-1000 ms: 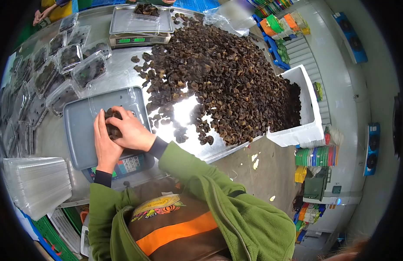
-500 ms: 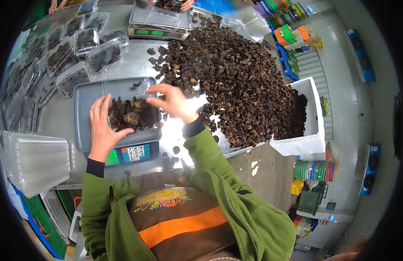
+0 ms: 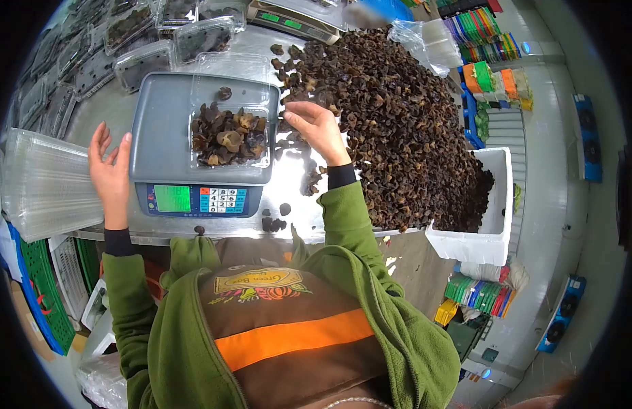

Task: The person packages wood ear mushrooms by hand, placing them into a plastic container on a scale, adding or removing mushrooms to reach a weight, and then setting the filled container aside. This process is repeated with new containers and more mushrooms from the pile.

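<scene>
Your right hand (image 3: pixel 320 129) is out over the near fringe of the fungus heap (image 3: pixel 391 116), fingers curled down onto loose pieces; you look to be pinching a few, but whether anything sits in that grip I cannot tell. It works there because the heap's edge lies just beside the scale (image 3: pixel 200 146), a short reach from the tray (image 3: pixel 228 136).

The tray, a clear plastic one, sits on the scale's grey pan, toward its right side, nearest the heap. It holds a loose mound of dark fungus, and its hinged lid lies open flat toward the far edge of the bench (image 3: pixel 288 198), so the mouth is free for adding or taking pieces. One stray piece rests on that lid.

Your left hand (image 3: pixel 110 170) hangs open and empty, fingers spread, off the pan's left edge. Clear of the pan, it likely keeps weight off the reading. Just beyond it, at the bench's left edge, lies a stack of empty trays (image 3: pixel 47 184).

Filled trays (image 3: pixel 145 58) crowd the far left corner, and a white crate (image 3: pixel 489 238) stands at the right edge against the heap.
</scene>
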A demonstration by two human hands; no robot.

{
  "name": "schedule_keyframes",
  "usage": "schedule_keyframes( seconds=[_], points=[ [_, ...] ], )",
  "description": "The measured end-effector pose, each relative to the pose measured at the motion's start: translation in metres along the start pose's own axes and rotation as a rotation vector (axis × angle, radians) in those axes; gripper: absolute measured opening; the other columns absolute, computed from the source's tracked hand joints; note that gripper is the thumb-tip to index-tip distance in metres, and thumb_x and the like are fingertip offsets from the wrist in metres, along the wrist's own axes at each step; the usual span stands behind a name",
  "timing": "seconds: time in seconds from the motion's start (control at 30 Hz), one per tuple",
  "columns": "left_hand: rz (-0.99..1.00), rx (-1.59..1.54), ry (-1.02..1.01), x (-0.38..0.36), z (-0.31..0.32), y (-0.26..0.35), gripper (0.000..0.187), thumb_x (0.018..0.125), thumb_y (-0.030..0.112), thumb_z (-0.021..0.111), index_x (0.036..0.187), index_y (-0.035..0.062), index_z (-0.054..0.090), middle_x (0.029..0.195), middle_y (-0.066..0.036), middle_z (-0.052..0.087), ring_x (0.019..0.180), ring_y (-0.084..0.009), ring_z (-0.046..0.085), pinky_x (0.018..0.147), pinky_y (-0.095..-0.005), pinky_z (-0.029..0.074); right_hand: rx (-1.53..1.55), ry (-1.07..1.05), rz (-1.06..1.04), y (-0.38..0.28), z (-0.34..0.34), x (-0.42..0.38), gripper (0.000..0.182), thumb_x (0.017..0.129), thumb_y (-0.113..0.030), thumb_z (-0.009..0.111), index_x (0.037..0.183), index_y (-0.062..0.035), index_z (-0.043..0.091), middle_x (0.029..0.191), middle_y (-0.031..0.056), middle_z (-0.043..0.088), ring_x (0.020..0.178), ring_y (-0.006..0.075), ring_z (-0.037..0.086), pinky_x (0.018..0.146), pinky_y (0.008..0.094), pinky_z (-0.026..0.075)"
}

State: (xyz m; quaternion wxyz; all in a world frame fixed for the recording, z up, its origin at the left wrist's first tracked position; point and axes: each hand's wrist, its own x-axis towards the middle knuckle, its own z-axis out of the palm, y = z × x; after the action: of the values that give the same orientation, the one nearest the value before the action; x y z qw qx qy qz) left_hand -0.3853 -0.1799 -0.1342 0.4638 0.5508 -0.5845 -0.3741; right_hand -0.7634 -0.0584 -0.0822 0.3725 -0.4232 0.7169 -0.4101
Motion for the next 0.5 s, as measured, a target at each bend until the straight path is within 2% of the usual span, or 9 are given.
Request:
schedule_keyframes(
  seconds=[0.1,0.17,0.23,0.3,0.37,0.4,0.43,0.5],
  points=[
    [0.010,0.009,0.019,0.001,-0.004,0.005,0.059,0.091,0.020,0.072,0.139,-0.0015,0.046,0.137,-0.023,0.049,0.128,-0.0264,0.049,0.101,-0.0378,0.047,-0.114,-0.092,-0.119,-0.001,0.006,0.007,0.035,0.090,-0.017,0.072,0.119,-0.0001,0.065,0.108,0.0101,0.071,0.094,0.0135,0.066,0.081,0.0277,0.054],
    [0.015,0.013,0.021,0.002,-0.004,0.006,0.058,0.091,0.020,0.071,0.139,-0.0014,0.046,0.137,-0.022,0.050,0.128,-0.0257,0.049,0.101,-0.0372,0.047,-0.127,-0.101,-0.081,-0.004,0.014,0.009,0.034,0.088,-0.015,0.071,0.119,-0.0018,0.066,0.108,0.0087,0.070,0.090,0.0132,0.066,0.079,0.0276,0.054],
    [0.022,-0.015,0.011,0.002,-0.003,0.006,0.057,0.092,0.020,0.071,0.138,-0.0009,0.047,0.138,-0.020,0.050,0.128,-0.0247,0.049,0.100,-0.0365,0.047,-0.306,-0.095,-0.214,-0.007,0.023,0.011,0.034,0.086,-0.013,0.071,0.119,-0.0056,0.066,0.108,0.0091,0.068,0.089,0.0164,0.066,0.078,0.0293,0.054],
    [0.020,-0.033,-0.005,-0.001,0.005,0.009,0.054,0.091,0.019,0.070,0.137,-0.0004,0.049,0.137,-0.017,0.050,0.127,-0.0249,0.049,0.099,-0.0370,0.048,-0.603,0.013,-0.566,-0.002,0.038,0.015,0.037,0.079,-0.016,0.073,0.115,-0.0078,0.069,0.103,0.0121,0.066,0.093,0.0295,0.063,0.086,0.0364,0.051],
    [0.027,-0.063,-0.023,-0.002,0.017,0.020,0.051,0.091,0.017,0.070,0.135,0.0000,0.051,0.136,-0.014,0.050,0.126,-0.0251,0.050,0.098,-0.0376,0.049,-0.738,-0.064,-0.581,-0.001,0.051,0.017,0.032,0.077,-0.017,0.075,0.107,-0.0074,0.071,0.100,0.0107,0.068,0.093,0.0300,0.063,0.089,0.0365,0.049],
    [0.040,-0.036,-0.054,-0.005,0.021,0.026,0.050,0.092,0.017,0.070,0.135,0.0002,0.051,0.135,-0.015,0.050,0.126,-0.0249,0.050,0.097,-0.0374,0.050,-0.741,-0.046,-0.603,-0.002,0.055,0.019,0.025,0.074,-0.016,0.075,0.097,-0.0068,0.074,0.092,0.0093,0.070,0.089,0.0277,0.065,0.083,0.0363,0.051],
    [0.054,-0.011,-0.081,-0.005,0.023,0.030,0.049,0.092,0.016,0.069,0.135,0.0004,0.052,0.135,-0.015,0.050,0.126,-0.0248,0.050,0.097,-0.0373,0.050,-0.749,-0.038,-0.606,-0.003,0.048,0.020,0.025,0.074,-0.016,0.075,0.097,-0.0068,0.074,0.092,0.0093,0.070,0.089,0.0277,0.065,0.083,0.0363,0.051],
    [0.072,0.008,-0.085,-0.005,0.016,0.031,0.049,0.092,0.016,0.069,0.134,0.0006,0.052,0.134,-0.015,0.050,0.125,-0.0246,0.051,0.097,-0.0371,0.050,-0.640,0.027,-0.333,-0.022,0.025,0.011,0.020,0.072,-0.015,0.074,0.091,-0.0062,0.074,0.086,0.0097,0.071,0.082,0.0266,0.068,0.075,0.0373,0.054]
  ],
)
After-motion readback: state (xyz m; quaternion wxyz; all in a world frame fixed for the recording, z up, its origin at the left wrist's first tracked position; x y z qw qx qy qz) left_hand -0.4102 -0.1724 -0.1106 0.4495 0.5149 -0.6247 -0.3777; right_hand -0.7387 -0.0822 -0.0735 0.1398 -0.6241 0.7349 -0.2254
